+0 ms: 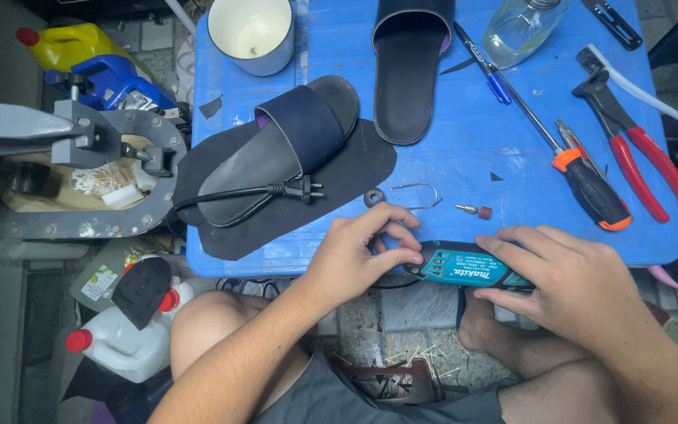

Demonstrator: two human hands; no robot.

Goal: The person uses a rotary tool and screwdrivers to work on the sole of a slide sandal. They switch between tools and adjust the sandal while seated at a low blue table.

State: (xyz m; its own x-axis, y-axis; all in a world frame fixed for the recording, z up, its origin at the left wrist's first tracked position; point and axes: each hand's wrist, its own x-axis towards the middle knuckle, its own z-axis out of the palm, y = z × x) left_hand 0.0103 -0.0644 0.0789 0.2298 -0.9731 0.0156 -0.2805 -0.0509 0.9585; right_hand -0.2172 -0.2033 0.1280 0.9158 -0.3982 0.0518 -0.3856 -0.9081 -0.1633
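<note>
A teal and black rotary tool (464, 268) lies across the near edge of the blue table (464, 149). My right hand (570, 283) grips its body, and my left hand (362, 255) pinches its nose end with thumb and fingers. Just beyond my left hand lie a small metal ring (373, 197), a bent wire wrench (413, 196) and a small grinding bit (476, 210). A black power plug (301, 189) with its cord rests on a dark slipper (280, 149), which lies on a black rubber sheet (355, 177).
A second dark slipper (407, 71), a white mug (251, 33), a glass bottle (521, 27), a blue pen (482, 63), an orange-collared screwdriver (582, 177) and red pliers (637, 149) sit on the table. A metal stand (80, 173) and plastic bottles (119, 341) are at left.
</note>
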